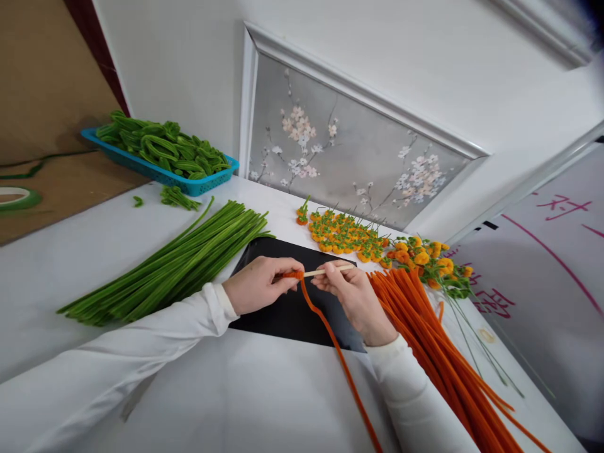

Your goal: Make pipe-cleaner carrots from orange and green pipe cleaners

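Above a black sheet (283,318), my left hand (257,284) pinches an orange pipe cleaner (333,340) where it is wrapped around the end of a thin pale stick (315,273). The long tail of the pipe cleaner hangs down toward the lower edge of the view. My right hand (353,299) has its fingers closed on the stick's other part, whose tip sticks out past the fingers. A bundle of green pipe cleaners (174,270) lies left of my left hand, and a bundle of orange pipe cleaners (434,346) lies right of my right hand.
A blue basket (202,184) of green looped pieces stands at the back left. Rows of small orange-yellow flowers (346,233) lie behind the sheet, with a flower bunch (425,255) at right. Green tape (21,199) rests on brown board. A framed picture (349,145) stands behind.
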`<state>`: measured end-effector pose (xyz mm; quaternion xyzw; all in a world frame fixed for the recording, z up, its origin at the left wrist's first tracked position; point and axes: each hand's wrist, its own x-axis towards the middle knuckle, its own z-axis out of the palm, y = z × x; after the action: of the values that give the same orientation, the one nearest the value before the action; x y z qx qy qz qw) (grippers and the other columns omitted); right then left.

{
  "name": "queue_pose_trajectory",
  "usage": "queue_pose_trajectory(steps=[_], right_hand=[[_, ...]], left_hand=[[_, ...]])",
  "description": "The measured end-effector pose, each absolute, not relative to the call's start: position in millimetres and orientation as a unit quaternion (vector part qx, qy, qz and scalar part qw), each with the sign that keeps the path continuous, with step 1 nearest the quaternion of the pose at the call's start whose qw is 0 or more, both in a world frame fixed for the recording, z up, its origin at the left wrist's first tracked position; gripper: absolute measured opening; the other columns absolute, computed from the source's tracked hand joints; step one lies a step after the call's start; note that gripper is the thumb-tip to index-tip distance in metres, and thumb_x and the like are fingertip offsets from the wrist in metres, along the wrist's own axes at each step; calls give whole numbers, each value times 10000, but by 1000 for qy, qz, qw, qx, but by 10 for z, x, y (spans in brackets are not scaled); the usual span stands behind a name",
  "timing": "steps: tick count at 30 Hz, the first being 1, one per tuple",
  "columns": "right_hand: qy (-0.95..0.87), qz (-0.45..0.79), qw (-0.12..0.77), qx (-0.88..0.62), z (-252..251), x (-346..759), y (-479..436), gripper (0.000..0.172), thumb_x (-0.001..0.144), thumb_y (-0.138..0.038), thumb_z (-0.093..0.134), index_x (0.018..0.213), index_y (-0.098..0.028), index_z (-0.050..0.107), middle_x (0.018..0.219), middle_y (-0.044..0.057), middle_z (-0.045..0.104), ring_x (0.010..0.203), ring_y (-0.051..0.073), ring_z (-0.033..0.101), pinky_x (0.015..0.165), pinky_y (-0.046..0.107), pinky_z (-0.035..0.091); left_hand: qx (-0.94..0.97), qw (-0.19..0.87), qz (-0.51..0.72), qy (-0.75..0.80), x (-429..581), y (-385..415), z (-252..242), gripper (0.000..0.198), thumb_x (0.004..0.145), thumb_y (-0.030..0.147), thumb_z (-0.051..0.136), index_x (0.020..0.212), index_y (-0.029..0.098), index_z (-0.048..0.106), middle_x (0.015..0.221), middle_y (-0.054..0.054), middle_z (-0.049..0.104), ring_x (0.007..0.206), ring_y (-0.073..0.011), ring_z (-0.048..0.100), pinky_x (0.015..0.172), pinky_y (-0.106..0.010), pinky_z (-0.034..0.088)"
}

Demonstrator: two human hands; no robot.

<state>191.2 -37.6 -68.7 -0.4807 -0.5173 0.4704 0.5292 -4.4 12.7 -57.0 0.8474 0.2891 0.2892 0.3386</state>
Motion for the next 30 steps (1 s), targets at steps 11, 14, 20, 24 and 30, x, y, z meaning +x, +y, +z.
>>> queue_pose_trajectory(steps=[11,14,20,24,30], right_hand=[[-577,498,410,-501,-734,1721,-479,324,760,-394,658,996,-191,571,884,25,628,639,122,616,550,241,506],[-677,325,360,-554,-727,1667,-516,173,876,-317,509,807,-180,588,663,-8,575,543,106,531,514,223,415],[-781,55,273,-559,-673,1610,-605,229,931,-209,421,772,-175,581,706,25,558,625,137,517,585,246,366],[-793,-48,241,-557,-680,1592,-661,211,958,-253,409,880,-189,594,793,32,578,641,145,536,533,252,329],[-786,-163,267,-533,-588,1664,-659,227,976,-268,407,965,-208,625,876,38,605,706,138,565,572,249,358]], left_hand=[[868,256,300,300,-60,138,-497,189,857,141,417,931,172,589,781,3,674,672,-127,599,636,-223,423],[866,223,303,329,-69,148,-482,193,848,136,428,927,177,600,776,8,692,659,-134,611,623,-227,419],[867,189,303,346,-96,167,-494,226,856,138,429,938,184,634,788,11,708,696,-142,637,631,-224,423],[881,159,294,334,-110,199,-539,249,867,134,429,935,180,664,822,-7,715,726,-152,645,674,-238,440],[908,157,262,286,-120,232,-583,256,868,137,482,1015,183,687,938,-44,706,834,-173,651,741,-253,461]])
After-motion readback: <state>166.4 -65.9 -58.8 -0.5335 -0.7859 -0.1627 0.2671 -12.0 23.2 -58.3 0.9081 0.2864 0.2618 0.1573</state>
